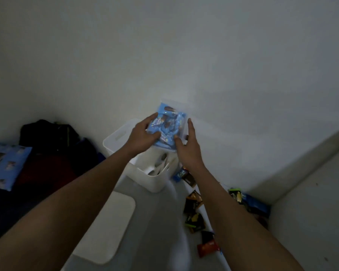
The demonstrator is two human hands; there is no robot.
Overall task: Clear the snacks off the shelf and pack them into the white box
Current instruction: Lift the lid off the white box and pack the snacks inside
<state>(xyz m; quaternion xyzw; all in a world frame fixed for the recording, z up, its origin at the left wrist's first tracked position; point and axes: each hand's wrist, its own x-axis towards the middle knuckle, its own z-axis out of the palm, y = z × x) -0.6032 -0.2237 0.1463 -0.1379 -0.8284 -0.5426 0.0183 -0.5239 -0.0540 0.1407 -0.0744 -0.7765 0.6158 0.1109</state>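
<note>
Both hands hold a clear plastic container of blue-wrapped snacks (167,124) above the white box (117,137). My left hand (143,135) grips its left side with fingers over the top. On its right edge rests my right hand (187,145), fingers stretched upward. The white box stands open on the grey floor against the wall, with pale items inside. Several snack packets lie on a white shelf at the lower right: a blue one (179,174), dark orange ones (193,202), and a red one (207,248).
A white lid (110,227) lies flat on the floor in front of the box. Black bags (51,135) and a blue patterned pillow (6,163) sit at the left. More packets (252,202) lie in the shelf's corner at the right.
</note>
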